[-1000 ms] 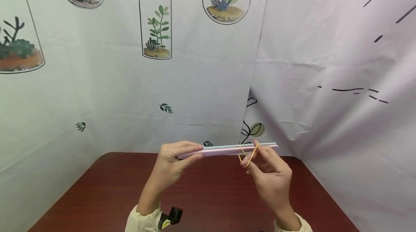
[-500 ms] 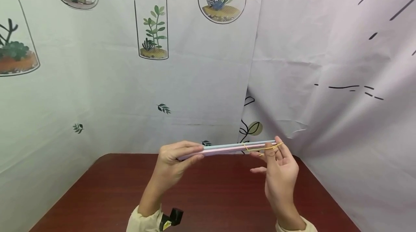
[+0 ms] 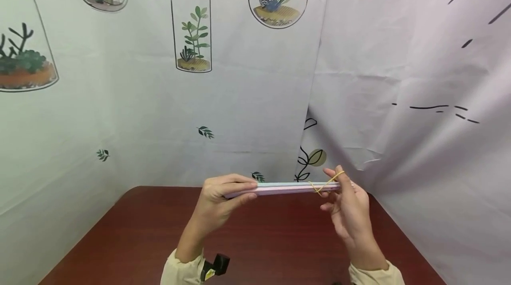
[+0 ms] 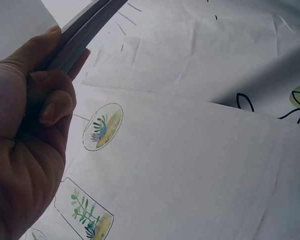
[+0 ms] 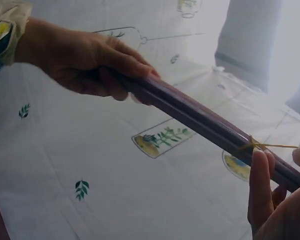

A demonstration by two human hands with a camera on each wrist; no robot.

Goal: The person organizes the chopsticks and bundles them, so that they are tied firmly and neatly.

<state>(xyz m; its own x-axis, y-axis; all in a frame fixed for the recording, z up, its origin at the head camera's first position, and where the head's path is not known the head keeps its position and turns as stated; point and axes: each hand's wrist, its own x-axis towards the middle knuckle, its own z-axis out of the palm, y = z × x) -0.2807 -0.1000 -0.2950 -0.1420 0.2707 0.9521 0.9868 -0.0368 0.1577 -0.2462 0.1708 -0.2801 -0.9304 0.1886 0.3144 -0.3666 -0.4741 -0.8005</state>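
The left hand [image 3: 219, 195] pinches the bundle [image 3: 284, 188], while the right hand [image 3: 352, 207], fingers half spread, hooks the yellow band [image 3: 329, 182], which, if overstretched, may snap.

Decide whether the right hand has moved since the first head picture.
Yes: the right hand has moved rightward in the head view, judged against the tall printed jar.

Head and right wrist views share the stick bundle [image 3: 283, 188]: one faces it from farthest back, the other looks along it from its right. The left wrist view looks closely past its left.
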